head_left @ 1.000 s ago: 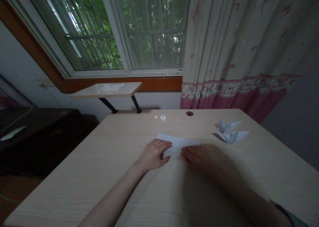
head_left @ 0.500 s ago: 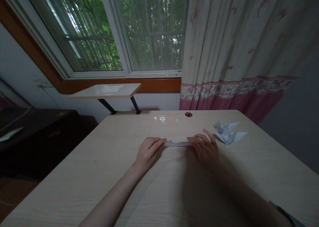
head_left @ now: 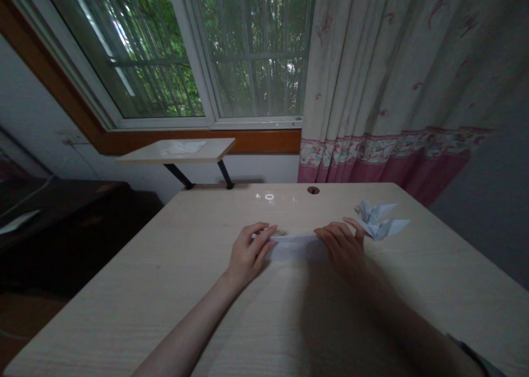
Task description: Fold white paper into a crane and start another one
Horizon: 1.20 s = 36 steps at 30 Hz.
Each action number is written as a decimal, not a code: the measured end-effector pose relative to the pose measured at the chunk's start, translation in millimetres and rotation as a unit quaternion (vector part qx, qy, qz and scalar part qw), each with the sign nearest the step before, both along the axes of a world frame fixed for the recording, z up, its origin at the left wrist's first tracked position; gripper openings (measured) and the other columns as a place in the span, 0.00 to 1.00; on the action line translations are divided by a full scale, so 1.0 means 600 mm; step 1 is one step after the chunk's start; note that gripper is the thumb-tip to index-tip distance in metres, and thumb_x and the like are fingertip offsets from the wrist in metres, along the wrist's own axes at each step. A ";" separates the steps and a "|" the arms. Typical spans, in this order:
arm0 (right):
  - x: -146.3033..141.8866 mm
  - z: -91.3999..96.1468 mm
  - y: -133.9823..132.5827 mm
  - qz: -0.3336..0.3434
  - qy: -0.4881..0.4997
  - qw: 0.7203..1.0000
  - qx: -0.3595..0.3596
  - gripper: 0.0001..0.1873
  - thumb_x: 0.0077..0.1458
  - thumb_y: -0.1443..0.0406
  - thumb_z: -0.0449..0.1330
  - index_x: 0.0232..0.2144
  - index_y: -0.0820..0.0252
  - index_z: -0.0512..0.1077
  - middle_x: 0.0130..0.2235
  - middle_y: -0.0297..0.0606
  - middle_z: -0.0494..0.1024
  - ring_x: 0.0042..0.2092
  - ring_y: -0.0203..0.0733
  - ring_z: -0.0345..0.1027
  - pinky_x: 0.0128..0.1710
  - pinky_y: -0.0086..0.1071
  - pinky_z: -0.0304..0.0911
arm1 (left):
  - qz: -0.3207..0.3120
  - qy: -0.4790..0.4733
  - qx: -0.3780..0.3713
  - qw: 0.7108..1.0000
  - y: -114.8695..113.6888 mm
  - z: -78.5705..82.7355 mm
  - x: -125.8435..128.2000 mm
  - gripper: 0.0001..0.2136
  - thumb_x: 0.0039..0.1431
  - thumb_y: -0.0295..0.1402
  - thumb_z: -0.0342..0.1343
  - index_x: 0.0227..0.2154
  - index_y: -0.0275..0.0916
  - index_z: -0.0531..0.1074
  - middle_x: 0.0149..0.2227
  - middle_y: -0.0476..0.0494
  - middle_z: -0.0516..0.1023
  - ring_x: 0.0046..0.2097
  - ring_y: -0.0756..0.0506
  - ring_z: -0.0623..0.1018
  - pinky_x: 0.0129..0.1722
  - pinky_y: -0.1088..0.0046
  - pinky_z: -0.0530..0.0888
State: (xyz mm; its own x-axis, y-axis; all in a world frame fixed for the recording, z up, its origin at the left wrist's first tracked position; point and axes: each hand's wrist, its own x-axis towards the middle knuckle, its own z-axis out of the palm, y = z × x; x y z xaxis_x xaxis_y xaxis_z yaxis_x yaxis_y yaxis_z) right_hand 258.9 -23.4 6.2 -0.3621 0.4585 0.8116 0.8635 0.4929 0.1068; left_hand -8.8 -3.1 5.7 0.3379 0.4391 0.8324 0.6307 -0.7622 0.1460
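Between my two hands a white sheet of folded paper (head_left: 295, 247) spans over the desk, its far edge showing as a straight fold. My left hand (head_left: 249, 251) pinches its left end between thumb and fingers. The right end is gripped by my right hand (head_left: 342, 247), whose fingers bend over the edge and whose thumb is hidden; one finger sticks out to the right. Just beyond that finger lie folded paper figures (head_left: 381, 221) with pointed white wings.
A pale wooden desk (head_left: 185, 267) lies under my arms. At its back left stands a small raised shelf (head_left: 149, 155) on black legs, bearing a white paper (head_left: 184, 147). A round cable hole (head_left: 313, 190) sits near the back edge. A patterned curtain (head_left: 363, 145) hangs behind.
The paper, earlier a narrow strip seen edge-on, now shows a broader white face towards me. My left fingers have lifted and spread a little; my right hand has shifted slightly right.
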 end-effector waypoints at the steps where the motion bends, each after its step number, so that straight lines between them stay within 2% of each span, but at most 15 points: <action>1: 0.000 -0.001 0.001 0.005 -0.001 1.000 -0.006 0.13 0.63 0.73 0.51 0.44 0.53 0.70 0.36 0.34 0.78 0.43 0.41 0.69 0.60 0.46 0.47 | 0.012 0.010 0.011 1.000 0.000 0.001 0.000 0.14 0.67 0.32 0.53 0.54 0.44 0.69 0.47 0.39 0.73 0.47 0.43 0.75 0.43 0.66 0.76; 4: -0.004 -0.004 0.003 0.026 0.009 0.999 -0.027 0.13 0.64 0.72 0.50 0.45 0.52 0.70 0.38 0.34 0.78 0.43 0.42 0.69 0.60 0.46 0.48 | 0.031 0.032 0.046 0.998 0.000 0.002 -0.001 0.14 0.64 0.32 0.56 0.52 0.46 0.70 0.48 0.40 0.73 0.49 0.41 0.74 0.48 0.61 0.73; 6: -0.007 -0.004 0.003 0.038 0.018 0.998 -0.039 0.13 0.64 0.70 0.51 0.46 0.52 0.69 0.38 0.34 0.78 0.42 0.42 0.69 0.60 0.46 0.50 | 0.027 0.045 0.049 0.997 0.000 0.002 -0.002 0.14 0.64 0.32 0.57 0.52 0.45 0.69 0.48 0.40 0.74 0.48 0.41 0.75 0.48 0.61 0.72; 12: -0.014 0.002 -0.006 0.062 0.015 0.996 -0.060 0.11 0.65 0.66 0.52 0.49 0.54 0.68 0.42 0.37 0.79 0.45 0.44 0.70 0.59 0.47 0.54 | -0.003 0.053 0.028 0.998 -0.003 0.004 0.000 0.12 0.65 0.33 0.55 0.51 0.41 0.67 0.48 0.38 0.75 0.48 0.41 0.75 0.46 0.62 0.72; 17: -0.010 0.006 -0.010 0.100 0.016 0.991 -0.085 0.13 0.64 0.68 0.52 0.50 0.53 0.68 0.46 0.38 0.78 0.48 0.44 0.70 0.60 0.49 0.55 | -0.013 0.053 -0.004 0.999 -0.005 0.006 0.001 0.10 0.65 0.34 0.53 0.48 0.40 0.67 0.49 0.37 0.75 0.49 0.40 0.74 0.48 0.60 0.71; 22: -0.012 0.003 -0.009 0.120 0.046 0.988 -0.083 0.14 0.62 0.73 0.50 0.46 0.54 0.68 0.47 0.38 0.77 0.50 0.43 0.69 0.61 0.51 0.55 | -0.004 0.053 -0.007 0.999 -0.006 0.006 0.005 0.08 0.68 0.31 0.47 0.42 0.40 0.71 0.50 0.38 0.75 0.49 0.41 0.73 0.49 0.60 0.69; 27: -0.021 0.002 -0.008 0.132 0.078 0.984 -0.086 0.11 0.63 0.72 0.50 0.42 0.53 0.67 0.45 0.36 0.77 0.48 0.42 0.71 0.61 0.51 0.54 | -0.014 0.049 0.003 0.999 -0.009 0.009 0.009 0.08 0.68 0.30 0.47 0.37 0.39 0.71 0.50 0.38 0.74 0.48 0.41 0.72 0.48 0.60 0.68; 36: -0.029 0.002 -0.015 0.133 0.062 0.986 -0.085 0.11 0.63 0.72 0.48 0.40 0.53 0.67 0.43 0.37 0.77 0.46 0.41 0.71 0.63 0.53 0.48 | -0.016 0.078 -0.018 0.997 -0.020 0.019 0.012 0.17 0.70 0.42 0.40 0.42 0.40 0.73 0.53 0.36 0.72 0.50 0.39 0.71 0.46 0.59 0.65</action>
